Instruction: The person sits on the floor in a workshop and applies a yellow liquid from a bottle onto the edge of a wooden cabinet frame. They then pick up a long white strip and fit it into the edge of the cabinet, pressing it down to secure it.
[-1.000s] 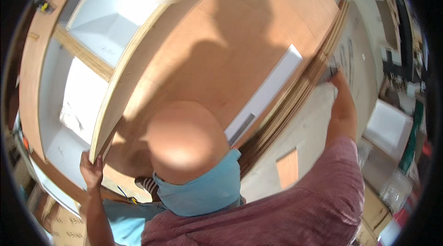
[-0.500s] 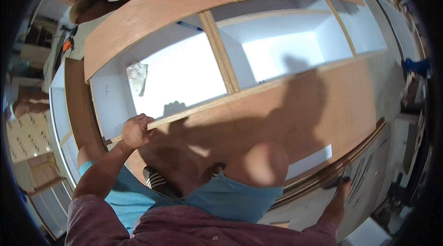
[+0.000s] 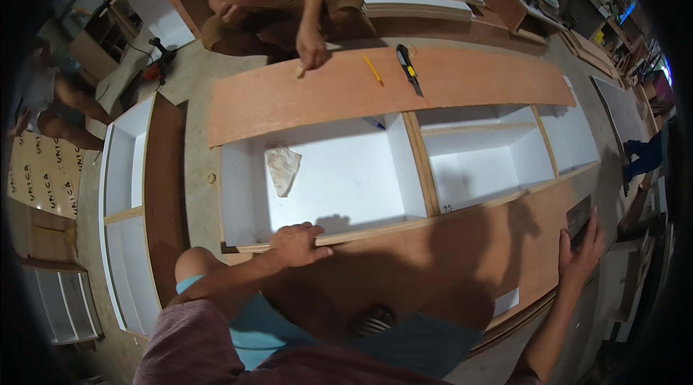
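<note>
Across the floor before the person: open plywood cabinet (image 3: pixel 346 186), white-lined, long axis left-right, right end angled slightly away. Left hand (image 3: pixel 297 244) on its near rim, fingers bent over; can't tell if they're gripping. Right hand (image 3: pixel 582 253) off the cabinet's near right corner, thumb and fingers pinching a dark flat plate (image 3: pixel 580 216), long axis pointing away, leaning right. Utility knife (image 3: pixel 409 71) on plywood board (image 3: pixel 289 110) along far side.
</note>
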Demonstrator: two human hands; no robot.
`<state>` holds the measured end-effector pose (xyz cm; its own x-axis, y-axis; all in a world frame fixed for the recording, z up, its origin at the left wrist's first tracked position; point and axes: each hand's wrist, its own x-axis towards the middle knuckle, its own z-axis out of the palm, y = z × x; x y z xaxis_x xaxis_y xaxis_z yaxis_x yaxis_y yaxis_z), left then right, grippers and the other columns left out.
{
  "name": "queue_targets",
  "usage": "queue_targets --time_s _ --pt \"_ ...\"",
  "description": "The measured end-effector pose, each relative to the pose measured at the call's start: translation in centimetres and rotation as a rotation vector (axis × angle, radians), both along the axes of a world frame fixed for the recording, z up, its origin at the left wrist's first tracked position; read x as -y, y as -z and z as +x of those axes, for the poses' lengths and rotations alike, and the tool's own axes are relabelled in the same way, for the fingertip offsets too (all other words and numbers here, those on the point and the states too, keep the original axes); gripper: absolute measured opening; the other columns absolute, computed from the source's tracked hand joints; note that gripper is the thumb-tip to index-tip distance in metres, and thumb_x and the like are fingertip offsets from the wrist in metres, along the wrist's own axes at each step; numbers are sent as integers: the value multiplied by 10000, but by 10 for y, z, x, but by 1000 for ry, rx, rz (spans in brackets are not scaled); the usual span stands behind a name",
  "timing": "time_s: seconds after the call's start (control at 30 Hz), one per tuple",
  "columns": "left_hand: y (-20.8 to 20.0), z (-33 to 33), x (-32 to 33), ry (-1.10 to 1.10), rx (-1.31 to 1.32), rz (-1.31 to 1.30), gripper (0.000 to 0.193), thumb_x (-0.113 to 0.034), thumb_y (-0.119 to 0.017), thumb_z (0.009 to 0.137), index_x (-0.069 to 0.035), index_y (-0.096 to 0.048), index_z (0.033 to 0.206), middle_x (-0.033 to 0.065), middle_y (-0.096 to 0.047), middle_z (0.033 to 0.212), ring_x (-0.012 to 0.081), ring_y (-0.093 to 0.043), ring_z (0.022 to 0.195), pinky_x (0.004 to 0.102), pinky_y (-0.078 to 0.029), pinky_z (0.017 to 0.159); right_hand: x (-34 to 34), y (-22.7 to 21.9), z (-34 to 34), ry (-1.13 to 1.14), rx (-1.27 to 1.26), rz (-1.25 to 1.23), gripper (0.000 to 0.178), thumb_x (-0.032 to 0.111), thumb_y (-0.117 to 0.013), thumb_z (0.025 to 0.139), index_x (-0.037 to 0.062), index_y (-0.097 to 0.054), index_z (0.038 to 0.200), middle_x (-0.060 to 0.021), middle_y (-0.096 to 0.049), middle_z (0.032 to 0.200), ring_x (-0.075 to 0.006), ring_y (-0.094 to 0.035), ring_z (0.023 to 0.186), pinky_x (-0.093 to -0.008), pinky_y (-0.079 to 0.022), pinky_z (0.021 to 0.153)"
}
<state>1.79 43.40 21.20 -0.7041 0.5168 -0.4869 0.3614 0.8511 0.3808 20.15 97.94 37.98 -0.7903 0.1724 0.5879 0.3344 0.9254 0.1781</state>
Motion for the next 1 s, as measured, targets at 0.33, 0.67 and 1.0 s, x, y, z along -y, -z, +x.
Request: queue_targets --time_s 0.33,0.67,1.0 --pt "3 -12 -2 -287 332 761 807 -726 -435 979 -83 -523 1458 145 -620 1278 278 -617 1129 400 -484 992 217 -2 -185 -1205 33 -2378 777 574 -480 1030 -32 -372 1506 -281 -541 1406 -426 -571 1280 -567 -466 1078" --pt "-40 8 11 -391 1597 1352 1028 -829 -199 949 -9 -379 1541 201 -569 1424 304 -600 1258 445 -468 1063 345 88 -180 -701 82 -2753 715 633 -487 992 72 -457 1434 -162 -617 1156 -323 -639 995 -507 -534 865" --pt "-32 12 13 -325 1809 1593 861 -699 -259 1017 -11 -400 1516 310 -591 1306 477 -619 1174 575 -480 1018 365 59 -197 -526 174 -2579 771 625 -150 1059 31 -378 1495 -203 -573 1289 -336 -603 1125 -510 -509 937"
